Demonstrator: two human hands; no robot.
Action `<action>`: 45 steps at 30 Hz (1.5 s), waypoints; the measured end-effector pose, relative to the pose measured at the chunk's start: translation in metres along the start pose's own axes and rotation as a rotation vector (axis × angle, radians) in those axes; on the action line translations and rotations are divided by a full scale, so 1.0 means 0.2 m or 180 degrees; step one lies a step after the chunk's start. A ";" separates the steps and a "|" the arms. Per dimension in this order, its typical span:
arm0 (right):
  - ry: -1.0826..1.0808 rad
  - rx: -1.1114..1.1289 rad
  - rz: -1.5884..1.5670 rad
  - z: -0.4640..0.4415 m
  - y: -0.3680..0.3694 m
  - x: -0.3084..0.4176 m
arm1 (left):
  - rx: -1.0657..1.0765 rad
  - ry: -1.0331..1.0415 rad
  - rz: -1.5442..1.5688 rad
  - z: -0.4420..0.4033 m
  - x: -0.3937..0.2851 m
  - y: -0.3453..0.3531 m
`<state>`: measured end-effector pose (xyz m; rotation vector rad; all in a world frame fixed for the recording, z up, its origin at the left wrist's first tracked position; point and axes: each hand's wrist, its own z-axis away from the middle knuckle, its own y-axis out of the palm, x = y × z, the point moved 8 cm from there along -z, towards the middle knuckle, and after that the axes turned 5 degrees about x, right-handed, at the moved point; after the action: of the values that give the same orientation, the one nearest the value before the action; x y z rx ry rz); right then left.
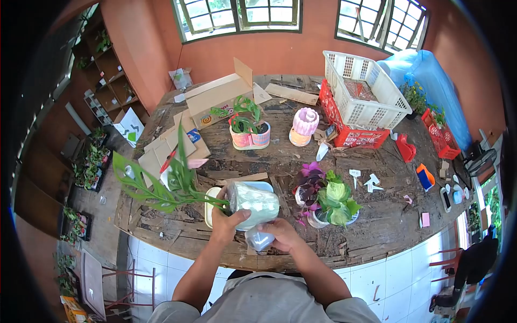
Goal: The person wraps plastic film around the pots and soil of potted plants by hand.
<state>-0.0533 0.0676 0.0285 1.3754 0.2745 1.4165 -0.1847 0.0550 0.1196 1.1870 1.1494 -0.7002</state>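
Observation:
My left hand (226,222) is closed on a potted plant tipped onto its side. The plant's pale green pot (257,203) points right and has a shiny, clear covering around it. Long green leaves (172,185) stretch out to the left. In my right hand (283,236) is what looks like a roll of clear plastic wrap (259,239), just below the pot. Beneath the pot, partly hidden, lie a cream tray (210,214) and a light blue tray (264,185). Right of my hands stand potted plants with purple leaves (309,188) and green leaves (338,202).
The rough wooden table (280,161) carries an opened cardboard box (221,99), a pink planter (250,137), stacked pink pots (305,126) and a trowel (322,152). A white crate (366,102) sits on red crates (361,137). Plant labels (372,183), a tape dispenser (405,148) and a phone (446,199) lie right.

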 end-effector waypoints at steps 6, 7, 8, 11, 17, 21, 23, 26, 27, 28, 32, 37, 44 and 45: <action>-0.0577 -0.0450 0.1151 -0.03 0.00 0.01 | 0.0045 0.0032 0.0249 0.02 -0.02 0.01; -0.0746 -0.0658 0.2032 -0.03 0.01 0.03 | 0.0106 -0.0022 0.0301 0.02 -0.01 0.02; -0.0743 -0.0670 0.2025 -0.05 0.01 -0.02 | 0.0111 -0.0034 0.0302 0.04 0.00 0.03; -0.3013 -0.0790 0.4806 -0.13 0.08 -0.18 | 0.0374 -0.0165 -0.0005 0.08 0.08 0.17; -0.0223 -0.1018 0.5820 -0.06 -0.17 -0.14 | 0.0853 0.0279 -0.2729 0.00 -0.03 0.17; -0.0389 -0.1823 0.6389 0.07 -0.33 -0.11 | 0.1291 0.1397 -0.3645 -0.06 -0.07 0.24; -0.0757 -0.1987 0.6520 0.10 -0.35 -0.14 | 0.1551 0.1382 -0.4290 -0.08 0.03 0.24; -0.0897 -0.2223 0.6820 0.17 -0.27 -0.11 | 0.1724 0.1453 -0.4985 -0.13 0.27 0.18; -0.0661 -0.2280 0.6976 0.18 -0.26 -0.11 | 0.1642 0.0977 -0.5053 -0.16 0.33 0.15; -0.0648 -0.2301 0.6969 0.19 -0.26 -0.10 | 0.1549 0.0493 -0.5105 -0.18 0.38 0.10; -0.1024 -0.2199 0.6810 0.24 -0.26 -0.06 | 0.1316 -0.0013 -0.5012 -0.18 0.44 0.06; -0.1592 -0.2344 0.6594 0.30 -0.12 0.06 | 0.1476 0.0135 -0.4941 -0.14 0.44 0.05; -0.2300 -0.1733 0.4933 -0.10 -0.38 0.03 | 0.2002 -0.0213 -0.2439 -0.21 0.58 -0.17; -0.2444 -0.1711 0.3864 -0.14 -0.45 0.04 | 0.1595 -0.0531 -0.1913 -0.21 0.59 -0.20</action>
<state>-0.0272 0.1222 -0.0444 1.5179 -1.5526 1.5150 -0.1974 0.1006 -0.0041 1.1566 1.2330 -1.5876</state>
